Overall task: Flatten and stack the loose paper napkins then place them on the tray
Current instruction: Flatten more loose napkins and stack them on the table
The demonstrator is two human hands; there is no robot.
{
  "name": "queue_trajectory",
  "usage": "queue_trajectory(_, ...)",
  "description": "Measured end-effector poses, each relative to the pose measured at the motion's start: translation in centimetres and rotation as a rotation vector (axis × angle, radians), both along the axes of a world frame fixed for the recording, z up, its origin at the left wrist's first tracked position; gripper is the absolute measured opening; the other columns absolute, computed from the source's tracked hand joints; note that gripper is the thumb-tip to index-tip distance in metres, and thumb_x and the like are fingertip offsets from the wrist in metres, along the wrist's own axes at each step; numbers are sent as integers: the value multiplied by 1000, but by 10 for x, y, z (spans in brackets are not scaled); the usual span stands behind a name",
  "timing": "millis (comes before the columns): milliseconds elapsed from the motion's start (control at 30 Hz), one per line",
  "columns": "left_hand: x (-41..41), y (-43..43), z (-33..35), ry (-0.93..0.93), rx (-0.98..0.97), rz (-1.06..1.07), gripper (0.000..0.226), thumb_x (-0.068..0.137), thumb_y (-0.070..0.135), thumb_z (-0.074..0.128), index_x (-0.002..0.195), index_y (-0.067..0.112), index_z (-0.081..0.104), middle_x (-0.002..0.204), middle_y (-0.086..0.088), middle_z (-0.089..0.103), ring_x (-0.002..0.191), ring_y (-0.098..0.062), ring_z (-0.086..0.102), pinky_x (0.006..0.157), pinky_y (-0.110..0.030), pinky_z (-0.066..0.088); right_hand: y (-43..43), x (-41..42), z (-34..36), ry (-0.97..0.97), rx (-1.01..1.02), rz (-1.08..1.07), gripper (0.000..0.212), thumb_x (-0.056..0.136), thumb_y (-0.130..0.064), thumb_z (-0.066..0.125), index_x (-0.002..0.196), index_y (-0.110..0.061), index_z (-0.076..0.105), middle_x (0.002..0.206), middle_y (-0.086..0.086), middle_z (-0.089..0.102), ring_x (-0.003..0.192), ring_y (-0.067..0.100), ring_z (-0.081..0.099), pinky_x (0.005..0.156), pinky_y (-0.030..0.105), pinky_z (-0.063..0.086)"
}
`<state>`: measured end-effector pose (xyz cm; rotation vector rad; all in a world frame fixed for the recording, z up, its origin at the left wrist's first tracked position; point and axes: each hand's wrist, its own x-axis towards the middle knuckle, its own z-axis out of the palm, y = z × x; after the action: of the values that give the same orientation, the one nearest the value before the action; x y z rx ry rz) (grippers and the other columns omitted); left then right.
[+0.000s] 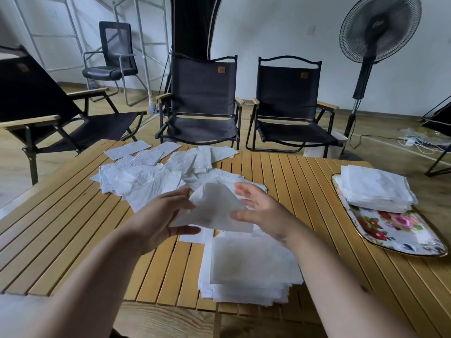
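A single white napkin (214, 208) is held up above the slatted wooden table (73, 215). My left hand (158, 215) pinches its left edge and my right hand (258, 211) holds its right edge with the thumb on the paper. Behind it lies a loose heap of crumpled napkins (156, 172). A flat stack of napkins (249, 267) sits near the table's front edge, below my hands. At the right, a flowered tray (395, 230) carries another neat napkin stack (375, 189).
Three black folding chairs (202, 101) stand behind and left of the table. An office chair (114, 62) is at the back left and a standing fan (375, 45) at the back right. Cables lie on the floor at far right.
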<state>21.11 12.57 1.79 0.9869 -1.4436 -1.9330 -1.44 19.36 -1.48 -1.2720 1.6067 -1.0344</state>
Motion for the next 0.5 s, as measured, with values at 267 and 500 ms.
queue_trajectory(267, -16, 4, -6, 5, 54, -114, 42, 89, 42, 58, 120, 14, 60, 95, -17, 74, 94, -38, 72, 72, -38, 60, 22, -27, 6, -145, 38, -94, 25, 87, -13, 76, 111, -16, 72, 107, 6, 76, 100, 30, 71, 87, 42, 56)
queue_trajectory(500, -33, 15, -13, -113, -117, -154, 24, 92, 24, 64, 109, 8, 69, 93, -10, 77, 85, -26, 74, 67, -30, 58, 52, -46, 8, -386, 176, -54, 70, 71, -23, 86, 135, -32, 57, 127, 12, 66, 82, 19, 65, 61, 25, 49)
